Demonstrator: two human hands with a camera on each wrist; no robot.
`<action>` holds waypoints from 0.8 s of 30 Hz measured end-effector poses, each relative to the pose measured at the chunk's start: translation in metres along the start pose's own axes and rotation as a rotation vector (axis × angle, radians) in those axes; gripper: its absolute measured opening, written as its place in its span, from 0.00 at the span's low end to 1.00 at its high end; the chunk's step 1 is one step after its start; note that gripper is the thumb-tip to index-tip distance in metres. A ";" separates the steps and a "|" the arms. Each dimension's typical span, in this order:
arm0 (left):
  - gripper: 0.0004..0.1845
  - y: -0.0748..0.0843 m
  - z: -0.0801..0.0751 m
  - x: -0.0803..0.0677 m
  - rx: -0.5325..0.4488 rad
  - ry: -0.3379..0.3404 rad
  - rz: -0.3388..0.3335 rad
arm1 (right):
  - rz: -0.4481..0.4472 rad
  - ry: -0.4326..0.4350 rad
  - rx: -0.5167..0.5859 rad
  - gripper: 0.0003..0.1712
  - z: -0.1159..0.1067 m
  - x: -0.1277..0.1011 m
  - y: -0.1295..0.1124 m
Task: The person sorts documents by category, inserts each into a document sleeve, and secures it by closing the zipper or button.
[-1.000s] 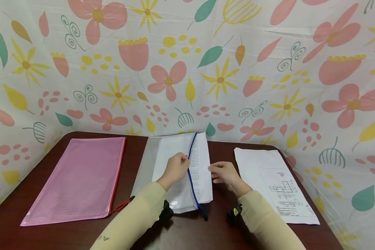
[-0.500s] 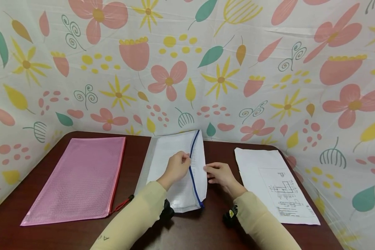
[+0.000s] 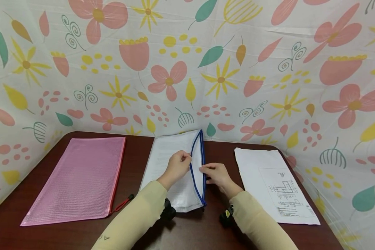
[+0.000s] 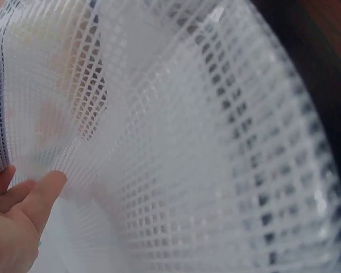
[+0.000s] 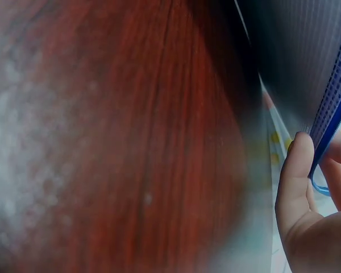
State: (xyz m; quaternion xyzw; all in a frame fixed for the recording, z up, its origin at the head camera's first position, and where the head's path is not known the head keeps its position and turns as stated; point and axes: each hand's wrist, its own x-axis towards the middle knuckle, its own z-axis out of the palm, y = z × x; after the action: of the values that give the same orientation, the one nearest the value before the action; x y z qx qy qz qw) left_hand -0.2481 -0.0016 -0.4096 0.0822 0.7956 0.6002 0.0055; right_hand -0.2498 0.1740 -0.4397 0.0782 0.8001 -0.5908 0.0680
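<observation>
A clear mesh zip pouch (image 3: 165, 156) with blue zipper edging lies in the middle of the table, its mouth parted on the right side. White printed sheets (image 3: 198, 175) sit inside it and show through the mesh and the mouth. My left hand (image 3: 176, 166) pinches the upper zipper edge and holds it raised; the left wrist view shows the mesh (image 4: 176, 142) lifted in front of that hand. At the right edge, my right hand (image 3: 220, 176) pinches the lower zipper edge. In the right wrist view its thumb and fingers lie on either side of the blue zipper (image 5: 335, 114).
To the left lies a pink mesh zip pouch (image 3: 78, 177) with a red cord pull (image 3: 122, 205). A sheaf of white paper (image 3: 278, 187) with printed drawings lies at the right. Floral cloth (image 3: 187, 69) hangs behind the dark wooden table (image 3: 203, 236).
The sheets that stuck out past the right edge are now inside the pouch mouth. My right hand has moved left to that edge; my left hand has shifted slightly right.
</observation>
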 end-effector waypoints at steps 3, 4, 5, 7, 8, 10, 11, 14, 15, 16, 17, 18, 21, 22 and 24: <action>0.10 -0.001 0.000 0.000 -0.086 0.001 -0.038 | 0.001 0.007 -0.012 0.14 0.001 0.001 0.000; 0.11 -0.001 -0.001 0.000 -0.110 0.002 -0.047 | 0.003 0.009 -0.014 0.14 0.001 0.001 0.000; 0.12 -0.001 -0.001 0.000 -0.130 0.002 -0.056 | 0.003 0.009 -0.019 0.13 0.002 0.001 0.001; 0.12 -0.001 -0.001 0.001 -0.157 0.002 -0.068 | 0.000 0.011 -0.030 0.13 0.003 0.001 0.001; 0.13 -0.002 -0.001 0.001 -0.164 0.000 -0.071 | -0.001 0.013 -0.034 0.13 0.003 0.001 0.001; 0.12 -0.003 0.000 0.002 -0.169 -0.009 -0.073 | -0.006 0.016 -0.038 0.14 0.003 0.000 0.000; 0.12 -0.004 0.000 0.003 -0.168 -0.015 -0.071 | -0.009 0.019 -0.037 0.15 0.002 -0.001 0.000; 0.10 -0.006 0.002 0.004 -0.160 -0.033 -0.063 | -0.012 -0.009 -0.025 0.26 -0.001 -0.008 -0.001; 0.10 -0.006 0.002 0.004 -0.155 -0.037 -0.062 | -0.004 -0.034 -0.009 0.30 -0.003 -0.011 -0.002; 0.10 -0.007 0.002 0.005 -0.149 -0.041 -0.062 | 0.008 -0.065 0.007 0.34 -0.006 -0.015 -0.002; 0.10 -0.008 0.003 0.005 -0.141 -0.046 -0.063 | 0.025 -0.104 0.031 0.38 -0.008 -0.020 -0.002; 0.10 -0.009 0.003 0.005 -0.132 -0.049 -0.065 | 0.046 -0.152 0.053 0.43 -0.011 -0.025 -0.002; 0.09 -0.012 0.004 0.006 -0.096 -0.053 -0.068 | 0.122 -0.341 0.116 0.49 -0.019 -0.042 -0.001; 0.09 -0.013 0.005 0.006 -0.080 -0.054 -0.064 | 0.142 -0.415 0.131 0.50 -0.021 -0.047 0.000; 0.08 -0.015 0.006 0.007 -0.044 -0.051 -0.047 | 0.173 -0.562 0.150 0.47 -0.024 -0.056 0.002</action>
State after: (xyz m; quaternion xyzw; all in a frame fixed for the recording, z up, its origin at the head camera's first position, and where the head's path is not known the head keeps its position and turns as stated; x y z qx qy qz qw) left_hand -0.2560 0.0014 -0.4248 0.0783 0.7835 0.6150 0.0417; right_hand -0.1947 0.1947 -0.4230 -0.0156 0.6945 -0.6387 0.3308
